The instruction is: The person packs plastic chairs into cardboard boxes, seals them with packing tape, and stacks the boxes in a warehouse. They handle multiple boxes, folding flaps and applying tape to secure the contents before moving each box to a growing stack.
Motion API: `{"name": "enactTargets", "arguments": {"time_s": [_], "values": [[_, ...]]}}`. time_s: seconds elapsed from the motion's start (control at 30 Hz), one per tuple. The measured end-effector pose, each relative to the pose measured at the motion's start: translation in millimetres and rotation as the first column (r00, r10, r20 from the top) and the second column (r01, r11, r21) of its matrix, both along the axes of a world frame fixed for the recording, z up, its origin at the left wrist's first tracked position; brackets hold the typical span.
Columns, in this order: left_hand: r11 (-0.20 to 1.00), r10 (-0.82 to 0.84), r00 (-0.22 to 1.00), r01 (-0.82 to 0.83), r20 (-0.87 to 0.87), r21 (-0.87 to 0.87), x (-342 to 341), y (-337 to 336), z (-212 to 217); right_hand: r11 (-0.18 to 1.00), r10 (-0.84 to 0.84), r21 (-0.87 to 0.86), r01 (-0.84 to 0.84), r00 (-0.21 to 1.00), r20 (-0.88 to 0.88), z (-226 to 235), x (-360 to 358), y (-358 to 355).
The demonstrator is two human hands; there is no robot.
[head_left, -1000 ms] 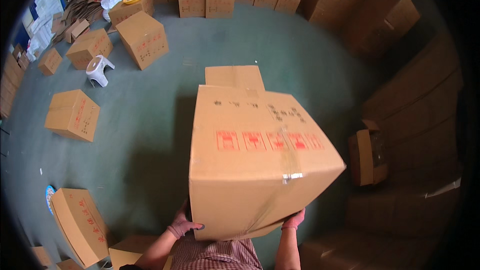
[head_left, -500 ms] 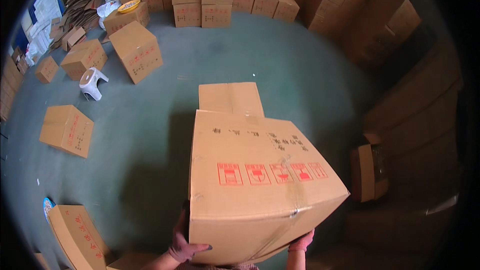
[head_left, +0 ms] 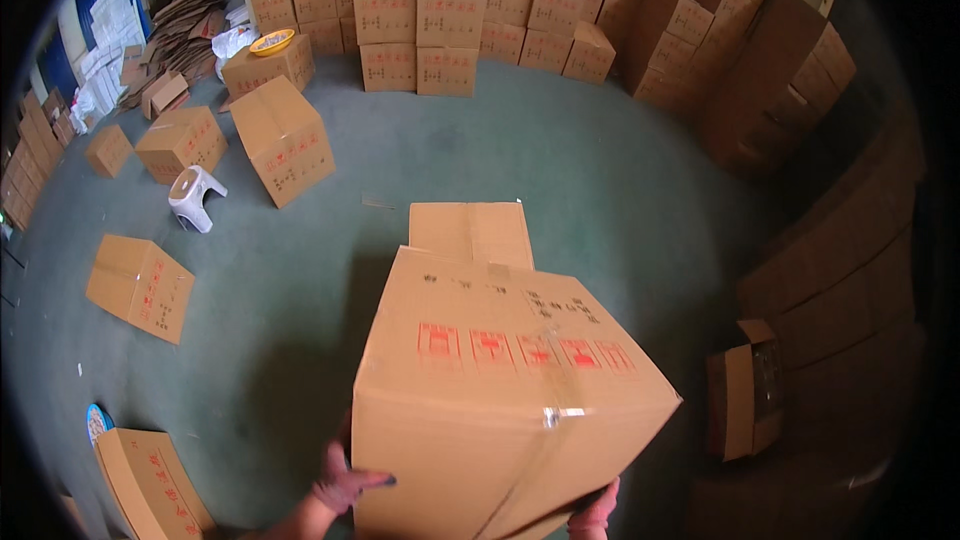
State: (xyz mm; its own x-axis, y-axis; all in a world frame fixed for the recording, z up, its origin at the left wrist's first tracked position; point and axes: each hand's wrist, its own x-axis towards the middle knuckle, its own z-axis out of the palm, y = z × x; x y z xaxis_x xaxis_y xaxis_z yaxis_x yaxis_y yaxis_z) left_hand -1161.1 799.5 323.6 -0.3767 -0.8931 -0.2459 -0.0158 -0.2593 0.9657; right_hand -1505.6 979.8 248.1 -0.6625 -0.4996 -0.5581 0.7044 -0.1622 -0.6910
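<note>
A large taped cardboard box (head_left: 480, 420) with red handling symbols and dark print is held tilted in front of me. My left hand (head_left: 346, 480), in a pinkish glove with dark fingertips, grips its left side, with one digit laid along the near face. Under the lower right edge is my right hand (head_left: 596, 512), also gloved; its fingers are partly hidden by the box. Just beyond the held box, a second cardboard box (head_left: 468, 230) shows its taped top. Whether the two boxes touch I cannot tell.
Cardboard boxes (head_left: 447, 20) are stacked along the far wall, with darker stacks at right. Several boxes and a white stool (head_left: 197, 198) stand at left. An open box (head_left: 742, 400) sits at right. A yellow basin (head_left: 272, 42) rests on a far-left box.
The held box has shifted slightly left and lower in view, both hands staying on it. My view has tilted up, showing more of the far stacks.
</note>
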Motion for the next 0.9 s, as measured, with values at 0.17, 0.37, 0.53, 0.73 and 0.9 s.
{"name": "enactTargets", "arguments": {"time_s": [0.17,0.37,0.53,0.73,0.9], "values": [[0.986,0.112,0.962,-0.077,0.249,-0.145,-35.5,-100.3,29.9,0.999,0.027,0.022,-0.025,0.995,-0.092,4.8,-21.5,-97.5],[0.892,0.247,0.86,-0.021,0.447,-0.452,-27.0,-168.8,-56.0,0.999,0.023,-0.04,-0.03,0.986,-0.165,-16.6,-47.7,-197.8],[0.836,0.23,0.902,0.009,0.366,-0.548,-43.2,-255.7,-69.0,0.991,0.011,-0.125,-0.04,0.974,-0.228,20.3,-33.0,-270.7],[0.861,0.22,0.868,0.042,0.445,-0.507,-100.3,-436.6,-59.4,0.961,0.155,0.275,-0.036,0.891,-0.427,-31.0,-60.5,-346.4],[0.889,0.184,0.833,0.085,0.521,-0.449,-159.7,-567.5,-50.4,0.958,0.064,0.244,0.149,0.72,-0.691,-62.6,-52.1,-421.8]]}}
